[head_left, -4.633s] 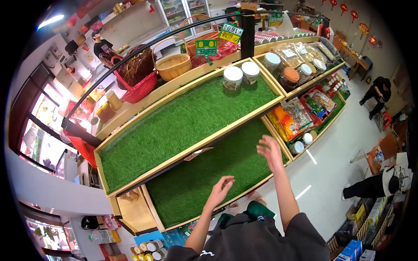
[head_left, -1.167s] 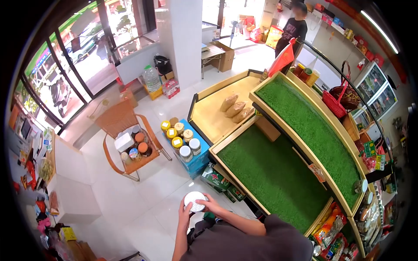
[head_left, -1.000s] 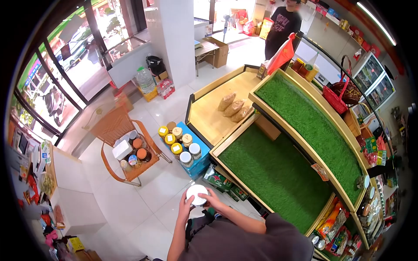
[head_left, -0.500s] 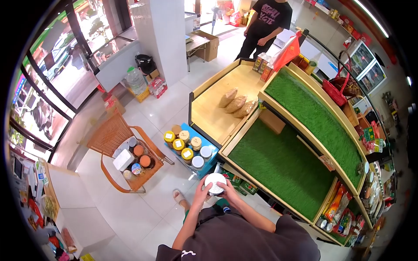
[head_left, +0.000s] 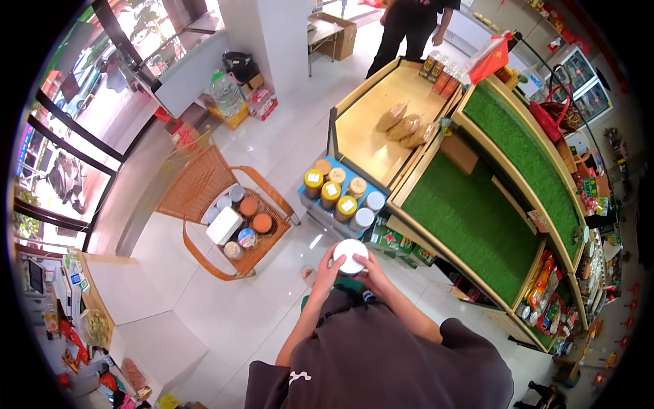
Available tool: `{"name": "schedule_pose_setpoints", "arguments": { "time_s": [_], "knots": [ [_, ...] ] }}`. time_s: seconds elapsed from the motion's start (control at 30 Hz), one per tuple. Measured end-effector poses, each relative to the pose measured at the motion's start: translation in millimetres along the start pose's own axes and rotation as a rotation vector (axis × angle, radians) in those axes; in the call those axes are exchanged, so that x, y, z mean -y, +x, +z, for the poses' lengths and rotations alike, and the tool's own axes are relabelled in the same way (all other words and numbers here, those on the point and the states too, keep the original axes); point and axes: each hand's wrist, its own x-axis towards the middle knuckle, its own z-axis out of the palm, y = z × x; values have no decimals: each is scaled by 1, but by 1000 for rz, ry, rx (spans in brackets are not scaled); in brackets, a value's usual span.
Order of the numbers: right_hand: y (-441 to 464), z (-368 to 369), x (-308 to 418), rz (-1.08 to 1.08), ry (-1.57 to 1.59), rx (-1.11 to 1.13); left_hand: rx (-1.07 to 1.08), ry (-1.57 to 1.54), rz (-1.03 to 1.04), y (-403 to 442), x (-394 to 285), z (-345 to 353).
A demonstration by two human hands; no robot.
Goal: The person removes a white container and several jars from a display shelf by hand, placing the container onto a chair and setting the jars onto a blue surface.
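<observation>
A jar with a round white lid (head_left: 351, 257) is held in front of my body, lid towards me. My left hand (head_left: 330, 267) is closed around its left side, and my right hand (head_left: 373, 273) grips the right side. The lid hides most of the jar's body. Just beyond my hands, a blue box (head_left: 310, 205) carries several jars with yellow, tan and white lids, such as a yellow-lidded jar (head_left: 330, 193). On the wicker chair (head_left: 197, 178) to the left sit several more jars and a white box-like container (head_left: 223, 225).
Right of me stands a wooden display stand with green turf (head_left: 470, 235); its pale wooden section (head_left: 361, 133) bears several bags of brown goods (head_left: 402, 125). Green cartons (head_left: 398, 244) lie by its base. A person in dark clothes (head_left: 407, 31) stands at the back.
My view has turned, so chair and stand appear further right and higher. Both hands still hold the jar, now higher in view. The person at the back has lowered an arm.
</observation>
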Motion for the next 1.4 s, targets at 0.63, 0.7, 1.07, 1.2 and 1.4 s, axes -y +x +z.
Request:
{"name": "schedule_pose_setpoints", "arguments": {
  "time_s": [0.63,0.7,1.07,1.2,1.4],
  "knots": [
    [41,-7,47,-244,162,-145,245,176,148,79,-41,29],
    [52,-8,58,-253,211,-153,278,217,150,96,-53,36],
    [152,-69,146,-459,235,-395,560,516,14,257,-104,123],
    [187,-99,183,-405,95,-502,614,663,14,332,-82,144],
    [247,-140,173,-299,92,-507,588,720,-182,407,-31,156]
  ]
}}
